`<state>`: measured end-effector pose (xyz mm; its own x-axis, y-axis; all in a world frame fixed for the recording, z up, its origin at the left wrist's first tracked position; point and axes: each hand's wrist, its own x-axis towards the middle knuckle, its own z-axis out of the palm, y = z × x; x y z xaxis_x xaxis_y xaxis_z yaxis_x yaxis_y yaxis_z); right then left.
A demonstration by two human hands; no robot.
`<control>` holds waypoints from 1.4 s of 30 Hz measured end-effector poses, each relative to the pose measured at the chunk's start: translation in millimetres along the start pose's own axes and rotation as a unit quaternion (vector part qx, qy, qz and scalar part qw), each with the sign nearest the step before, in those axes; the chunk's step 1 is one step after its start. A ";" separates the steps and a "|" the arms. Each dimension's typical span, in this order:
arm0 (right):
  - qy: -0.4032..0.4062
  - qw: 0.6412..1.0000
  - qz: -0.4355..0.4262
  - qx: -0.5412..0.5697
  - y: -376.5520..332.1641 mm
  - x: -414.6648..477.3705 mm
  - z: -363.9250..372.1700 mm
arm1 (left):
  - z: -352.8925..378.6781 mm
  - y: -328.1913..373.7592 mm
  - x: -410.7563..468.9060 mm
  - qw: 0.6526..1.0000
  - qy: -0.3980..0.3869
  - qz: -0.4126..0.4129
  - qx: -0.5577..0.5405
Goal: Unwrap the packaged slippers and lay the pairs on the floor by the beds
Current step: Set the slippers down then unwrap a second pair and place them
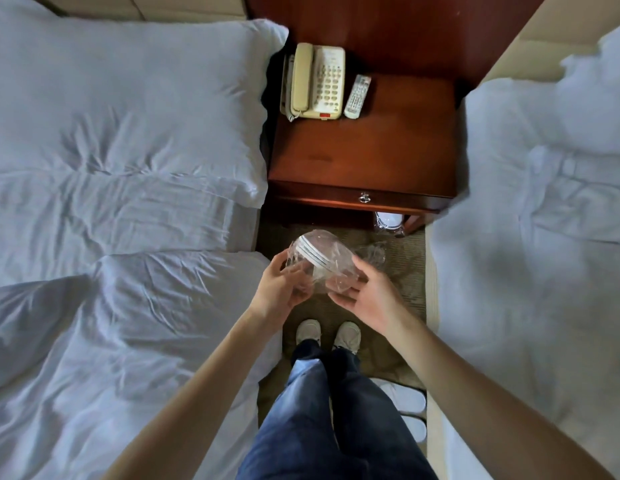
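Tearing into a packet between the beds

Nearest the camera, a pair of flat white cloth slippers (407,408) lies side by side on the patterned brown carpet (405,268), tucked against the right-hand bed (530,271). So one pair looks done, and the unwrapping step is live for another.

Up a touch: the left hand (279,287) pinches the loose film at the packet's near end, fingers curled into the crinkles. The right hand (369,299) grasps the other side, thumb against it and fingers curled beneath.

Between them, held in the air above the carpet, is the clear plastic packet of white slippers (320,259). The film is glossy and slack, and the stacked soles show as pale curved edges with dark lines.

My read: the next move calls for parting the film and sliding the pair out together. Then it goes down by the left-hand bed (128,271), which shows no slippers beside it.

Just beyond, a crumpled clear wrapper (372,252) lies limp on the carpet. Further on, another wrapped packet (388,221) peeps from under the polished reddish wooden nightstand (364,157). On its far end sit a cream push-button telephone (317,83) and a grey remote control (357,96). Both beds wear rumpled white linen.
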<state>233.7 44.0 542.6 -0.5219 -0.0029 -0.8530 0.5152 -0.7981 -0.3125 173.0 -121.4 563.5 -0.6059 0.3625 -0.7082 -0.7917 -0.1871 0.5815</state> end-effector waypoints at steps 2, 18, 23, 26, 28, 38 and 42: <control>-0.009 0.999 0.002 0.046 -2.2 -1.3 1.6 | -0.1 7.1 -10.0 1.000 -0.019 0.004 0.007; 0.054 0.994 -0.089 0.032 -63.6 0.1 40.9 | -1.5 23.9 -53.4 0.986 -0.093 0.069 0.120; 0.004 0.994 -0.095 0.047 -84.3 -2.7 39.5 | 8.9 15.7 -45.7 0.871 0.169 0.268 0.376; -0.008 0.996 -0.092 0.020 -85.7 -0.1 40.0 | 13.3 7.2 -36.5 0.696 0.236 0.384 0.559; -0.015 0.996 -0.091 0.020 -83.8 3.1 40.3 | 13.1 2.6 -29.7 0.596 0.244 0.407 0.648; -0.022 0.990 -0.137 0.013 -47.6 29.2 19.6 | -7.2 -11.5 -6.5 0.684 0.114 0.328 0.642; -0.016 0.983 -0.181 0.036 -11.3 23.7 5.7 | -17.3 -26.8 -8.5 0.880 0.063 0.199 0.428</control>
<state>211.7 49.5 528.3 -0.6838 0.2718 -0.6771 0.2422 -0.7909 -0.5620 198.0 -135.3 547.1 -0.8678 0.3102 -0.3881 -0.1993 0.4982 0.8438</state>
